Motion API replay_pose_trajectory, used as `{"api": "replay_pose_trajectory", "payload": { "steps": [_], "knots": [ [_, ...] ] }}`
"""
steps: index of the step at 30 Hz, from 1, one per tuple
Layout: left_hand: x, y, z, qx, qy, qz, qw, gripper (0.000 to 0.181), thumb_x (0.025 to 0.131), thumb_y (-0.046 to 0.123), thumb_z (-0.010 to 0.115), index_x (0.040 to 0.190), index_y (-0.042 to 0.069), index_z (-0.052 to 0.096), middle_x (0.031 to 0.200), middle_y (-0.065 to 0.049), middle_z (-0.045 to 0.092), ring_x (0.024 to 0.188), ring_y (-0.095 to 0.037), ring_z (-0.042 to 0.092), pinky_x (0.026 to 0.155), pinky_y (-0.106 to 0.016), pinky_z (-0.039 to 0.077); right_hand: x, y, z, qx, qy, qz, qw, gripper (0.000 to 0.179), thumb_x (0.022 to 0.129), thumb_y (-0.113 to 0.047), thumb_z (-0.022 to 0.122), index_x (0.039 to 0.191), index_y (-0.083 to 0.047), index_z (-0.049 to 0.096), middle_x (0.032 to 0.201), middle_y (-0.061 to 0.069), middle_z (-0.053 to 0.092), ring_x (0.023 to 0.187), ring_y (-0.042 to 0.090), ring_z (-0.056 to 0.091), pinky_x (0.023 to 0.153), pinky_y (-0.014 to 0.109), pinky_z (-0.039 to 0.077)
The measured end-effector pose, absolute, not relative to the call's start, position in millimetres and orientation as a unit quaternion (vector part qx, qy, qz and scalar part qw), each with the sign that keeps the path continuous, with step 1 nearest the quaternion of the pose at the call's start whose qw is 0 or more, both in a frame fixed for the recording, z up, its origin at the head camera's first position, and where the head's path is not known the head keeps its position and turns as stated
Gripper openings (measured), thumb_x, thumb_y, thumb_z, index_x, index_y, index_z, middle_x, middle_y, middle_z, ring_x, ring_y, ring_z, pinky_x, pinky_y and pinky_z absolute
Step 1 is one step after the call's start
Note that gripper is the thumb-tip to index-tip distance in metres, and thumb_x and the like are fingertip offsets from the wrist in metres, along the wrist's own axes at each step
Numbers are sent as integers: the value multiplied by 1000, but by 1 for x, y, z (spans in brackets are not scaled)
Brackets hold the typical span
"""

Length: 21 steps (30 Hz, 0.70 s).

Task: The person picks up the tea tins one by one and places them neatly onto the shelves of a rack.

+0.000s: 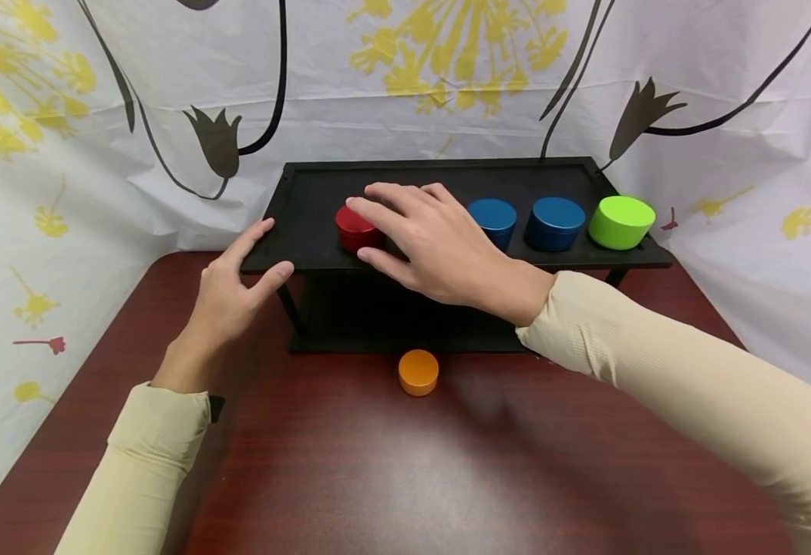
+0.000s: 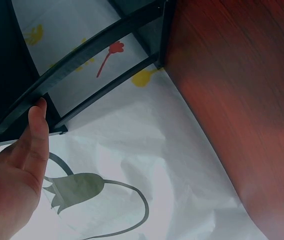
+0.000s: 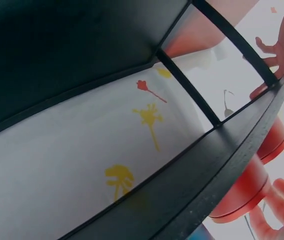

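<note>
My left hand (image 1: 228,297) is at the left end of a black two-level rack (image 1: 308,250), thumb and fingers spread about its front corner. In the left wrist view, the fingers (image 2: 38,135) lie straight against the rack's edge. My right hand (image 1: 440,247) reaches over the upper shelf, fingers spread and lightly bent above a red tin (image 1: 354,230). A second red tin (image 3: 242,192) shows in the right wrist view, close to the right fingertips; the hand hides it in the head view. Two blue tins (image 1: 492,220) and a lime green tin (image 1: 622,222) stand farther right.
A small orange tin (image 1: 418,371) stands on the dark red wooden table (image 1: 350,478), just in front of the rack. A white sheet (image 1: 322,123) with printed flowers hangs behind the rack and along both sides. Thin legs (image 1: 287,308) hold up the upper shelf.
</note>
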State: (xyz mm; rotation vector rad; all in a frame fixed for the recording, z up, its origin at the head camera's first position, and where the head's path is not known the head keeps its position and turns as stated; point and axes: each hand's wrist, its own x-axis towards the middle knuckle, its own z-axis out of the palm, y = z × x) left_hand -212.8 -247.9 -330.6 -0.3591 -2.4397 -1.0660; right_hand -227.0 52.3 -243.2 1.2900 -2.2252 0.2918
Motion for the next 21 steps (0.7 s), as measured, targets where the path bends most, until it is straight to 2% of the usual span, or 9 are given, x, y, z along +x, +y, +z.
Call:
{"api": "replay_pose_trajectory", "payload": {
  "steps": [5,21],
  "knots": [
    [-213,-248,-330,-133,-884,-387,225,61,93,40,68,150,28,47,152,-1,46,139,-23,43,111,-52,34,-219,56,-247,500,-807,130,286,51,97,-38,63,139,-10,58,133,14,59,116,26,59,99,44,42],
    [-212,-246,-329,-135,-887,-381,223,62,94,39,68,151,26,46,153,-2,45,140,-23,41,111,-53,33,-200,61,-264,542,-773,154,290,53,92,-36,71,137,-9,61,132,14,61,116,26,58,93,44,46]
  ]
}}
